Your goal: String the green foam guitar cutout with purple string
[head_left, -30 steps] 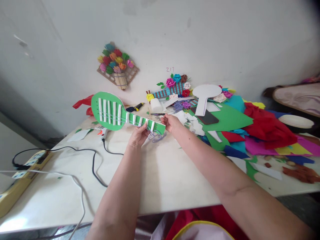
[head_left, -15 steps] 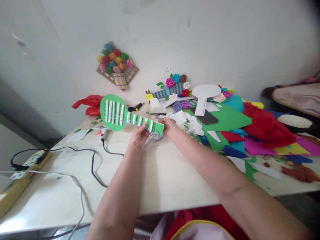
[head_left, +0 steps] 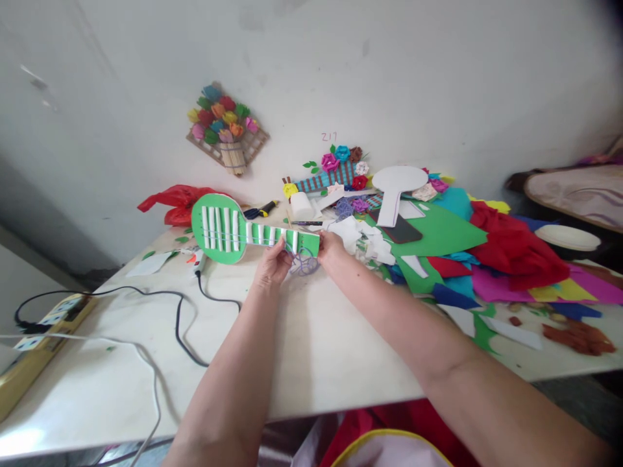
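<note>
Head view: left hand (head_left: pixel 275 263) is gripping green guitar-shaped piece (head_left: pixel 221 230) by its neck (head_left: pixel 263 235); right hand (head_left: pixel 331 249) is touching the neck's end, can't tell if fingers are closing on it. Piece is being held over white table (head_left: pixel 350 370), purple string (head_left: pixel 305 264) dangling between hands.

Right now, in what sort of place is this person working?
Probably a craft workspace: the left hand holds a green guitar-shaped piece; a likely glue gun and coloured sheets lie on the table.
</note>
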`<action>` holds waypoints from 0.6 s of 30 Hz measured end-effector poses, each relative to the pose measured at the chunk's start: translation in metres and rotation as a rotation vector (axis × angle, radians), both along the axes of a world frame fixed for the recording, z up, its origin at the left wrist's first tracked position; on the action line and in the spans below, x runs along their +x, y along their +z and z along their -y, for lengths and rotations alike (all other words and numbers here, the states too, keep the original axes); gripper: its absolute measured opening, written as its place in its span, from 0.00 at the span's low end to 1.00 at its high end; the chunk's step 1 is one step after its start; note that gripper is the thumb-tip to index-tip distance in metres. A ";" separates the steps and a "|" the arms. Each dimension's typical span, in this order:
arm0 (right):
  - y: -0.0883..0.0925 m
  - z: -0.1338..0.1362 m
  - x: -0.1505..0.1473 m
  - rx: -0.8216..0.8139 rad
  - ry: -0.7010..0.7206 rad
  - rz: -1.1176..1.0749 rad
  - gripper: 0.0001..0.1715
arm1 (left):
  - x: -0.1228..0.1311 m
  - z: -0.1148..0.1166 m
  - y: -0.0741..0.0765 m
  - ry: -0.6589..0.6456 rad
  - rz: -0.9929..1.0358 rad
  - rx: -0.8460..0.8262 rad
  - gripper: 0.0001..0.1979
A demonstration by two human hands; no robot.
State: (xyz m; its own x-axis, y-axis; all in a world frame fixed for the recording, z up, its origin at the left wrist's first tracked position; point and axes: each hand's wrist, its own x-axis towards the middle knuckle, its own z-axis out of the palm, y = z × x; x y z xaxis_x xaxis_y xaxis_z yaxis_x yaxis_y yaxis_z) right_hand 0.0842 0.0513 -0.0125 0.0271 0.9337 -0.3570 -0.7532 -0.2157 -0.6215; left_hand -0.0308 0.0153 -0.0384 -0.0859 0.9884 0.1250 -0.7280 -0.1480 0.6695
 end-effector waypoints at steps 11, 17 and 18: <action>-0.005 -0.007 0.005 -0.002 0.010 0.032 0.12 | 0.003 -0.003 -0.002 -0.001 0.017 0.017 0.06; 0.000 0.004 0.005 0.176 0.372 -0.003 0.10 | 0.000 -0.001 0.003 0.077 0.053 -0.018 0.05; 0.001 0.005 0.004 0.193 0.399 0.018 0.09 | 0.000 -0.001 0.003 0.079 0.059 -0.014 0.05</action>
